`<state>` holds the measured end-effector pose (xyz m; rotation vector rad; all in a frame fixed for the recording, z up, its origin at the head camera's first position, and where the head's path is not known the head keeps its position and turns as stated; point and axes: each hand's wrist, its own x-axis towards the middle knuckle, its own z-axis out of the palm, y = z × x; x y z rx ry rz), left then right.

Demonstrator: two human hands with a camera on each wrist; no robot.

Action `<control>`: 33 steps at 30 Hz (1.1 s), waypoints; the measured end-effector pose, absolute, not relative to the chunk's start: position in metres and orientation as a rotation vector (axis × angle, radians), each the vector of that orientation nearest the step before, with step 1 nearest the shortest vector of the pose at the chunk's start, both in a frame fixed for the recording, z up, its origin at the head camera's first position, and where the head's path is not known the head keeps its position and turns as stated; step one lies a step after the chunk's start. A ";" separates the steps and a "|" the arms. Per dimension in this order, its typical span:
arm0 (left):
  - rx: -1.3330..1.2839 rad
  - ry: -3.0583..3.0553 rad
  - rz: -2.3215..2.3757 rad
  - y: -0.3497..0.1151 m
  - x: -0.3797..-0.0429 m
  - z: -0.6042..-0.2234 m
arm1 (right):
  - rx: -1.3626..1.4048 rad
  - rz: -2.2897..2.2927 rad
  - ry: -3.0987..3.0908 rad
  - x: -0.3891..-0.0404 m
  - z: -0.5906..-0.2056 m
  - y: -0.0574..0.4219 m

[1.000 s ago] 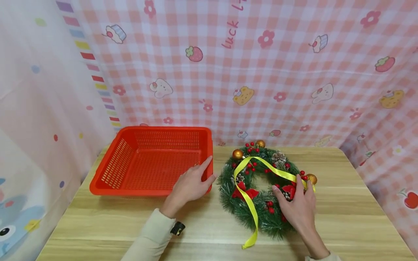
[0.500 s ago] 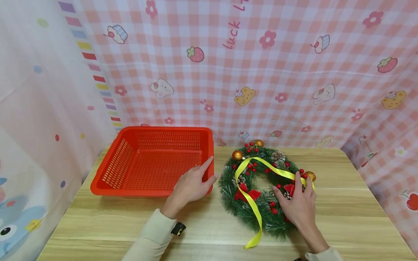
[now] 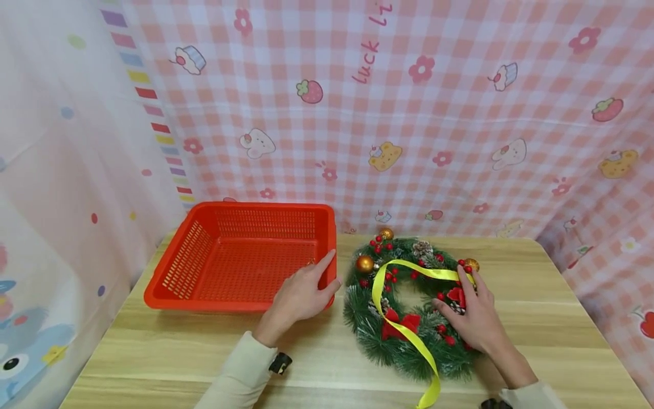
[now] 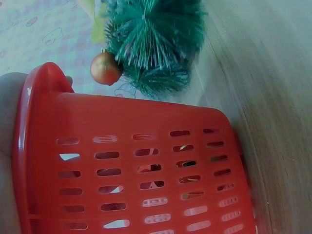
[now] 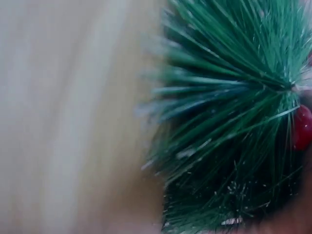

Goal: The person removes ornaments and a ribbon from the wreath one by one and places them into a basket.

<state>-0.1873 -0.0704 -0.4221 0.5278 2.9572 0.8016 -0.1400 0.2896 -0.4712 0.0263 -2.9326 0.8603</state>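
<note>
In the head view a red plastic basket (image 3: pixel 265 208) with slotted walls stands on the left. My left hand (image 3: pixel 298 295) holds its right rim near the front corner; some fingers are hidden. The left wrist view shows the basket's slotted wall (image 4: pixel 122 170) close up. To the right lies a green artificial Christmas wreath (image 3: pixel 378 335) with red berries, pinecones, red flowers and gold balls. A yellow ribbon (image 3: pixel 409 335) trails across it. My right hand (image 3: pixel 477 318) grips the wreath's right side, thumb toward the centre hole. Wreath needles (image 5: pixel 229 97) fill the right wrist view.
Everything stands on a wood-grain table (image 3: pixel 552 324). Behind it hangs a pink checked curtain (image 3: pixel 337 113), and a white patterned cloth (image 3: pixel 61 187) hangs at the left. A gold ball (image 4: pixel 106 68) on the wreath hangs near the basket's outer wall.
The wreath has turned counterclockwise under my right hand: its gold balls shift left and the ribbon's loose end swings right. The left hand keeps its place on the basket.
</note>
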 end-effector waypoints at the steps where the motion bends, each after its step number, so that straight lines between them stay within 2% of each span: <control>1: 0.523 2.956 0.805 -0.070 -0.187 -0.422 | 0.057 0.868 -2.927 -0.142 -0.471 0.292; 8: 0.530 2.964 0.803 -0.070 -0.189 -0.423 | 0.167 0.852 -2.913 -0.148 -0.468 0.303; 12: 0.526 2.961 0.796 -0.070 -0.188 -0.423 | 0.034 0.764 -2.935 -0.140 -0.457 0.295; 20: 0.516 2.957 0.791 -0.070 -0.188 -0.422 | -0.440 0.838 -2.945 -0.122 -0.441 0.256; 33: 0.512 2.950 0.815 -0.070 -0.186 -0.421 | -0.472 0.886 -2.865 -0.134 -0.459 0.253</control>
